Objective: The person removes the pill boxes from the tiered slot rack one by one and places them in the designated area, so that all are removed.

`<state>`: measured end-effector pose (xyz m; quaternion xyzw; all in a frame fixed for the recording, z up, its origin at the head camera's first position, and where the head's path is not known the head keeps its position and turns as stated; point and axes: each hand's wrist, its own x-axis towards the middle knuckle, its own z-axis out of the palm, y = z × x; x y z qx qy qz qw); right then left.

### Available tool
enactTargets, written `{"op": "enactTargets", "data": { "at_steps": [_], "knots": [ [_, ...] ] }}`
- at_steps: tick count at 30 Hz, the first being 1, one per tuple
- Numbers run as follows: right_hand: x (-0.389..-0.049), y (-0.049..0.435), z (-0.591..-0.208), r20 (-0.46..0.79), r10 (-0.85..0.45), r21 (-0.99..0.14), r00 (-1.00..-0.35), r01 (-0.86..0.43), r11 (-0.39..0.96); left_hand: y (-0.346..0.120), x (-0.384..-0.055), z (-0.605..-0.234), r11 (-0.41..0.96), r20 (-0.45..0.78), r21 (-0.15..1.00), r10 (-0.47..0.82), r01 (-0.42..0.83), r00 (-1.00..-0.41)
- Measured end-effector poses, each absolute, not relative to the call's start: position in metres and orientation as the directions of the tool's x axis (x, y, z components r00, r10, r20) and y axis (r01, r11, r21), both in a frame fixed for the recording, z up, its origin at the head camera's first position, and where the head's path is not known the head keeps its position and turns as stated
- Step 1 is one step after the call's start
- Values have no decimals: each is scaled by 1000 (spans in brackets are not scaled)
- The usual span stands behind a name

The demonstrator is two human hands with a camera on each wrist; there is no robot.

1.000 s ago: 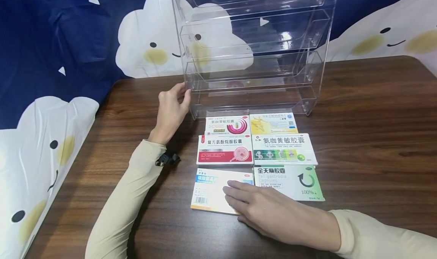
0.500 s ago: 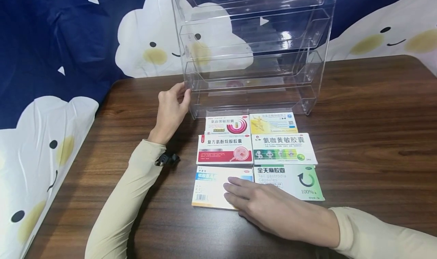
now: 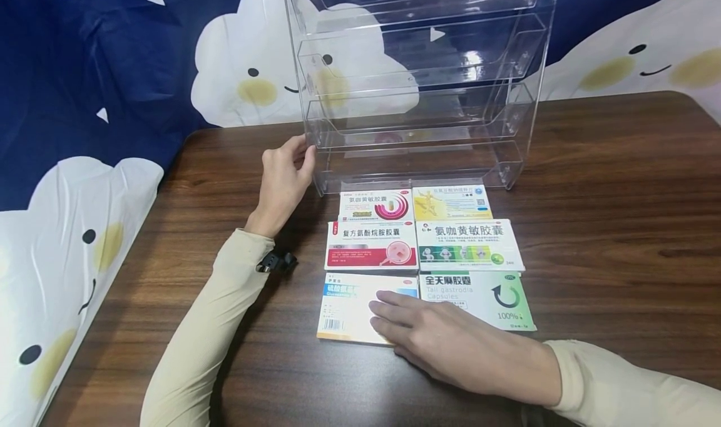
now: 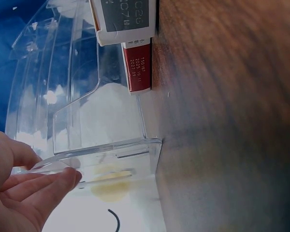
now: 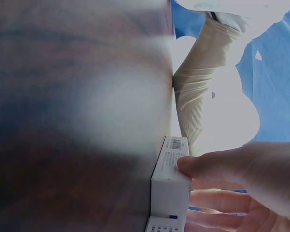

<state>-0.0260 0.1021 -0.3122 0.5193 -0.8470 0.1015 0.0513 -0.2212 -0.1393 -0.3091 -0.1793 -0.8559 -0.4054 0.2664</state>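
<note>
My left hand pinches the side panel edge of a clear plastic tiered rack, thumb and fingers on either side of it in the left wrist view. The outstretched fingers of my right hand rest on a white medicine box with blue and orange bands. Its thumb touches the near side of that box in the right wrist view. Part of the box is hidden under the hand. A green and white medicine box lies against its right side, partly covered by the same hand.
Between these boxes and the rack lie a red and white box, a white box with a green strip, a pink-ringed box and a yellow and white box. A cloud-patterned blue curtain hangs behind the wooden table.
My right hand has pushed the blue and orange banded box slightly away from me, straight against the red and white box, and then stayed still. My left hand has not moved.
</note>
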Motion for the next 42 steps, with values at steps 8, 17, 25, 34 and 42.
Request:
{"op": "enactTargets", "data": {
  "at_steps": [8,17,25,34,42],
  "knots": [
    [-27,103,-312,198,-877,-88,-438,-899,430,-139,-223,-310,605,606,596,93,529,-790],
    [-29,104,-312,208,-884,-54,-419,-907,417,-139,-221,-310,615,600,594,91,519,-795],
    [-30,105,-312,206,-878,-86,-432,-902,424,-139,-221,-310,613,595,598,91,516,-798],
    [-31,106,-312,199,-878,-97,-435,-900,424,-139,-220,-310,613,599,596,91,519,-796],
    [-31,106,-312,199,-880,-101,-432,-902,420,-139,-220,-309,605,594,605,90,518,-800]
  ]
}}
